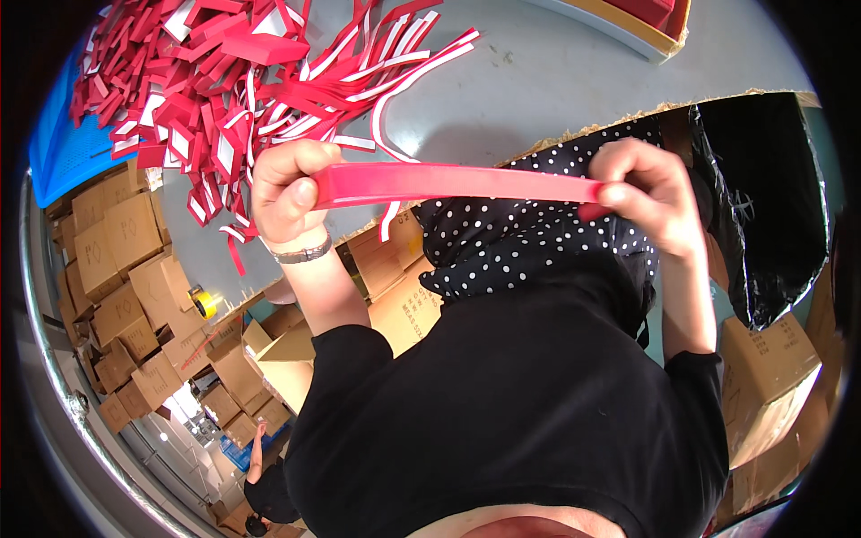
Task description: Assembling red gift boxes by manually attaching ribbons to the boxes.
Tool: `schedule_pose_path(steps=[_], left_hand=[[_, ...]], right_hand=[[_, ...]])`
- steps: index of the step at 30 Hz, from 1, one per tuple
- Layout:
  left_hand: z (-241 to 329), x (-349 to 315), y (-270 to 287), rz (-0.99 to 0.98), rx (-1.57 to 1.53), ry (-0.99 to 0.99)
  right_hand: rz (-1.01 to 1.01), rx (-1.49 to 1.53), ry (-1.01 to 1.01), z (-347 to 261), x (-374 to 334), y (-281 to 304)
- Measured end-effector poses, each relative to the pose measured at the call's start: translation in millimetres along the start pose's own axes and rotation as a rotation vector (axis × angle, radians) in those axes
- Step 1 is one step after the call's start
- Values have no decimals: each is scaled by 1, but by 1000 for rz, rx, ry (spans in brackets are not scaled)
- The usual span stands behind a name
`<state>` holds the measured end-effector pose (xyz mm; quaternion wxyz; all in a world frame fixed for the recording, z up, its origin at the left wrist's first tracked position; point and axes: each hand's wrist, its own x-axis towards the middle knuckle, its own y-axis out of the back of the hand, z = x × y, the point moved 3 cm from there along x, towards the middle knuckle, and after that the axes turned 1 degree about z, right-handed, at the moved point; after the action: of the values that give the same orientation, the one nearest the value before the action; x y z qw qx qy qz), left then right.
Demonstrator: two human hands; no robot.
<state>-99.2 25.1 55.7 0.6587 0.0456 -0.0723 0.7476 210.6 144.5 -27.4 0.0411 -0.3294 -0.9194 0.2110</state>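
Note:
Stretched level between my two hands is a red strip (484, 182), broad like a flat band. My left hand (291, 191) pinches its left end between thumb and fingers; a dark bracelet circles that wrist. At the other end, my right hand (647, 191) grips the strip with thumb and curled fingers, and a short piece of red hangs below the fingertips. Beyond my left hand lies a large heap of red strips (211, 81) with white undersides, many folded, some trailing long tails across the grey table (511, 81).
A box with red contents (668, 40) stands at the table's far right. A black plastic bag (762, 197) hangs at the right above a carton (767, 368). A blue crate (72, 143) and many stacked cartons (117, 242) are at left. A tape roll (204, 302) lies near the table edge. Another person (269, 489) is at lower left.

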Motion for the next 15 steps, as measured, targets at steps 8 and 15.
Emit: schedule_pose_path(steps=[8,15], left_hand=[[-11,17,-32,-211,-318,-123],[-17,16,-32,-301,-431,-212]], right_hand=[[-38,19,-19,2,3,6],[-45,32,-38,6,9,-5]])
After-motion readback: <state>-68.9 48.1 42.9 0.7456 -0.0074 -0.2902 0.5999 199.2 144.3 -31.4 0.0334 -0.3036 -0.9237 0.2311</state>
